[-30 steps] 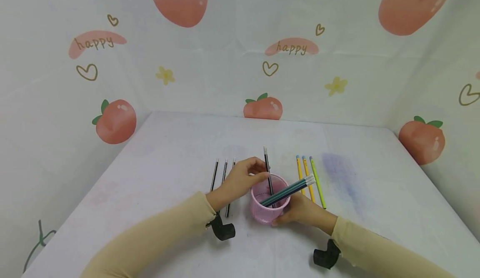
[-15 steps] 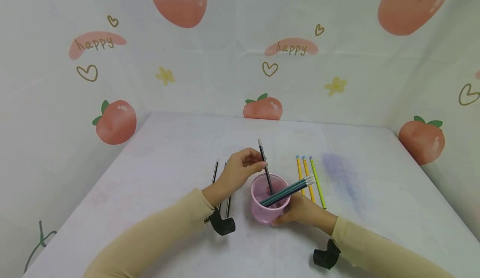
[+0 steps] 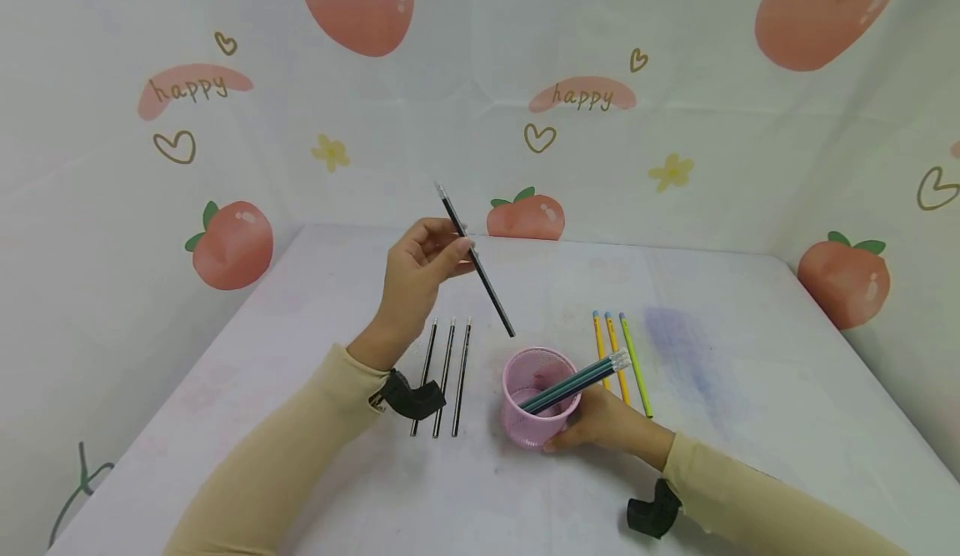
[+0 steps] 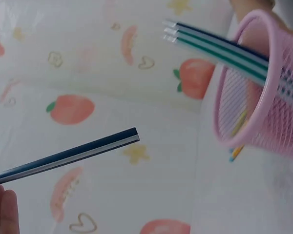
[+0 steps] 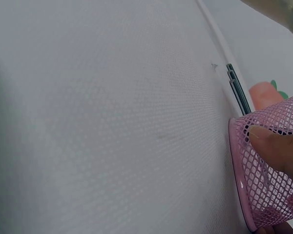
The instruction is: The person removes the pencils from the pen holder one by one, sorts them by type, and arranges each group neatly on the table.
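Note:
In the head view my left hand (image 3: pixel 408 285) pinches a black pencil (image 3: pixel 489 287) between thumb and fingers. That pencil slants in the air, eraser end up, its lower end above and left of a pink mesh pen cup (image 3: pixel 527 433). My right hand (image 3: pixel 618 423) grips the cup's right side; its thumb (image 5: pixel 276 147) presses the mesh in the right wrist view. Several dark and green pencils (image 4: pixel 219 51) lean inside the cup, eraser ends out over the rim. The left wrist view shows the held pencil's flat, unsharpened end (image 4: pixel 132 135) apart from the cup.
Three black pencils (image 3: pixel 462 373) lie side by side on the white table (image 3: pixel 720 473), left of the cup. To its right lie two yellow pencils (image 3: pixel 612 335) and a lime green pencil (image 3: pixel 634 364), partly behind my right hand. A printed cloth (image 3: pixel 420 139) hangs behind.
My left hand has lifted the black pencil up out of the cup and moved it left. The three black pencils on the table now show fully. My right hand has stayed on the cup.

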{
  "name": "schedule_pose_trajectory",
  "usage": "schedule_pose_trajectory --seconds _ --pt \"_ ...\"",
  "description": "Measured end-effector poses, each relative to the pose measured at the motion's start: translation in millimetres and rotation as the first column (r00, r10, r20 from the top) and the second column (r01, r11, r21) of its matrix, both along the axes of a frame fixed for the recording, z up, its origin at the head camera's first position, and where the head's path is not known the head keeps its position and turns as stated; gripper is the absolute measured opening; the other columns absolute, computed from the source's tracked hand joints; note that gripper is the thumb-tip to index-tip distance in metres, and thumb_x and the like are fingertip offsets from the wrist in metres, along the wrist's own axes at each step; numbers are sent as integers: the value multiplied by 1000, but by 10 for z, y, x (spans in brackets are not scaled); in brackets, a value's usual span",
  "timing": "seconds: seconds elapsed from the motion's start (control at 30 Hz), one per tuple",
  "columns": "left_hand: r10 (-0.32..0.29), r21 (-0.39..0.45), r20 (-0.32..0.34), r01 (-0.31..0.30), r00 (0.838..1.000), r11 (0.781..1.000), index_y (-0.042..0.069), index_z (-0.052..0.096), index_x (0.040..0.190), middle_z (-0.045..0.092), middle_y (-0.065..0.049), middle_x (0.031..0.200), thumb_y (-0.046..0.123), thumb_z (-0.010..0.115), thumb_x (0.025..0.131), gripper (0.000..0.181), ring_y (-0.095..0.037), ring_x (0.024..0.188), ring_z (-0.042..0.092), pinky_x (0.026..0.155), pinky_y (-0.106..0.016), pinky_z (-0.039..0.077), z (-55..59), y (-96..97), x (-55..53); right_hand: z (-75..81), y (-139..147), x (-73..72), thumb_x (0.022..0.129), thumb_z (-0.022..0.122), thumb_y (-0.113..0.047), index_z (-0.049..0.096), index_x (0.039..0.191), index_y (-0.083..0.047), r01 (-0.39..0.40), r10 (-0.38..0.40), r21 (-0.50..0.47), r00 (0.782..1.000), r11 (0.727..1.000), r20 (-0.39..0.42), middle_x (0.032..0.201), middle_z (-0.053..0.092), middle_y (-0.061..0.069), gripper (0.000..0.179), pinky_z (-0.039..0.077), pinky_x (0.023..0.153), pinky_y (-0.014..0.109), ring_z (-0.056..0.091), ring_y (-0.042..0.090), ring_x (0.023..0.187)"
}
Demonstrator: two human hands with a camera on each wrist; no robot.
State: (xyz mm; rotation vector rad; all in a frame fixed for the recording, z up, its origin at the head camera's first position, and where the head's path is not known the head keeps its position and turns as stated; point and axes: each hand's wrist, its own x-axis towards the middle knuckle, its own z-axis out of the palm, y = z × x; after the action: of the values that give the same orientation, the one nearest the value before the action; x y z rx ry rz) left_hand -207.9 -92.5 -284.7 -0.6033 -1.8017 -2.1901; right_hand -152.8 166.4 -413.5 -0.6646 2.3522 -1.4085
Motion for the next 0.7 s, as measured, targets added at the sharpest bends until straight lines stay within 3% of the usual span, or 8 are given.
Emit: schedule_pose_trajectory --seconds 0.17,0.33,0.43,0.57,0.7 --pt "78 -20 6 -78 997 997 -3 56 114 62 1 88 5 65 91 26 -9 77 67 74 -29 60 11 -204 -127 -2 -16 -2 62 91 -14 39 144 -7 4 -4 -13 1000 1000 22 142 50 12 97 29 112 59 42 33 133" --pt "109 -110 120 -96 987 989 -2 53 126 62 2 85 5 65 91 37 -9 75 67 70 -27 60 -116 -392 -261 5 -14 4 63 91 -14 38 144 -6 6 -6 -15 999 1000 32 141 50 12 98 30 112 59 42 33 133" --pt "111 -194 195 -73 974 978 -1 50 132 63 5 82 6 65 92 44 -8 75 66 70 -26 60 -221 -500 -331 12 -14 9 63 91 -14 38 144 -6 1 -1 -6 1000 1000 23 141 51 12 97 31 113 55 43 32 133" --pt "105 -312 279 -13 954 950 0 45 138 65 5 82 6 64 92 50 -8 74 65 71 -26 60 -360 -636 -394 17 -9 8 63 90 -14 39 143 -5 -13 13 -2 1000 1000 -16 140 52 12 95 34 112 35 44 32 131" --pt "118 -448 346 53 931 893 2 42 141 65 -5 90 7 64 93 54 -10 76 65 72 -28 60 -474 -743 -400 23 -3 4 63 91 -14 41 142 -6 -12 12 -9 1000 1000 -19 140 53 11 94 32 108 21 44 30 131"
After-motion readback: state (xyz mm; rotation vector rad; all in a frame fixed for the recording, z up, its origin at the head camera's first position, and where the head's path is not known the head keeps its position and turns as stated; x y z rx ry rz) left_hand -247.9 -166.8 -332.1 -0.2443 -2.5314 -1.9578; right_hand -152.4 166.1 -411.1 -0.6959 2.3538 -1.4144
